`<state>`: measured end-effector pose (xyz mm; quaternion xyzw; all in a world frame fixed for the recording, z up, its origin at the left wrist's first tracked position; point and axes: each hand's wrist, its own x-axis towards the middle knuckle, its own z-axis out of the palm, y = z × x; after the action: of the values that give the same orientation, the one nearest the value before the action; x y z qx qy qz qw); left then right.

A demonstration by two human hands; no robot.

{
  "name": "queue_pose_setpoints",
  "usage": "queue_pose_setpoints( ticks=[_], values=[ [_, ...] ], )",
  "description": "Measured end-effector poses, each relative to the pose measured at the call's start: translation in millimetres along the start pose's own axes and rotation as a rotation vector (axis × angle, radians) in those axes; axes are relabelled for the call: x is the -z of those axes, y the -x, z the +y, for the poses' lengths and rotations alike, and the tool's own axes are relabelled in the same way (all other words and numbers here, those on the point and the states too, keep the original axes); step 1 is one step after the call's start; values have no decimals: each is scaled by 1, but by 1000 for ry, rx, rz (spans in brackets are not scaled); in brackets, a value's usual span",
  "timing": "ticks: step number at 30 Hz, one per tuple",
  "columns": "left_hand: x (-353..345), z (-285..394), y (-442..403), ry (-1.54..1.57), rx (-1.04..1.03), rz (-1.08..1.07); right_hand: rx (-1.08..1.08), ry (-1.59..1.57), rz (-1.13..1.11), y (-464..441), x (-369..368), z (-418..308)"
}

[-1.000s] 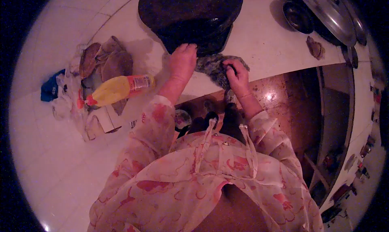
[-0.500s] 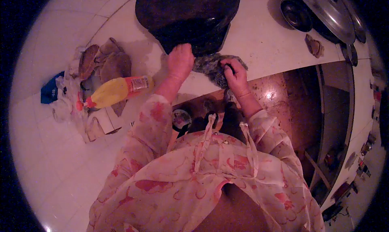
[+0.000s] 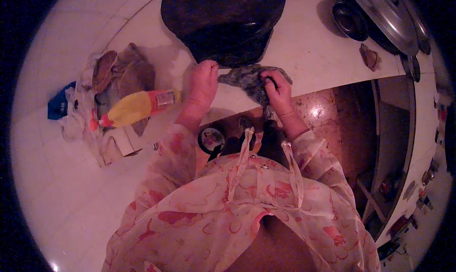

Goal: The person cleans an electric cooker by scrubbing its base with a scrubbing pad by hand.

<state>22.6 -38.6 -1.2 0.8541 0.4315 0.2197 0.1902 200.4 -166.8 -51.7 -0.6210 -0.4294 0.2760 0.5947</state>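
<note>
From where I stand, the hands are apart at the pale counter point(image 3: 304, 46). Right hand point(image 3: 278, 88): bent over crumpled grey cloth point(image 3: 247, 81) at the near edge; grip undeterminable. Left hand point(image 3: 204, 84): curled just left of it, contents hidden. Black object point(image 3: 223, 23) stands beyond; yellow bottle point(image 3: 130, 109) lies left

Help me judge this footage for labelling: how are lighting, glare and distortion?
Head view: dim, pinkish light with grainy black corners, the cloth at the right hand murky; head view: glare on the floor, sheen on the metal cookware; head view: counter edge curved by the lens, print on the bottle unreadable.
</note>
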Motion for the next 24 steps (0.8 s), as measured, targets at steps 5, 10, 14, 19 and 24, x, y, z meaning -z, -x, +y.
queue_pose_setpoints(
  ticks=[5,10,14,19,24],
  values=[
    [-5,41,16,86,175,-182,-15,5,-4,0,1,5],
    [-49,45,34,603,323,-238,-2,4,-1,0,-2,13],
    [-56,43,32,639,252,-205,-42,-10,-8,0,-7,19],
    [-39,38,35,748,374,-215,-21,21,-17,-1,-6,10],
    [-24,39,40,817,507,-269,-86,-59,9,-1,-7,13]
  ],
)
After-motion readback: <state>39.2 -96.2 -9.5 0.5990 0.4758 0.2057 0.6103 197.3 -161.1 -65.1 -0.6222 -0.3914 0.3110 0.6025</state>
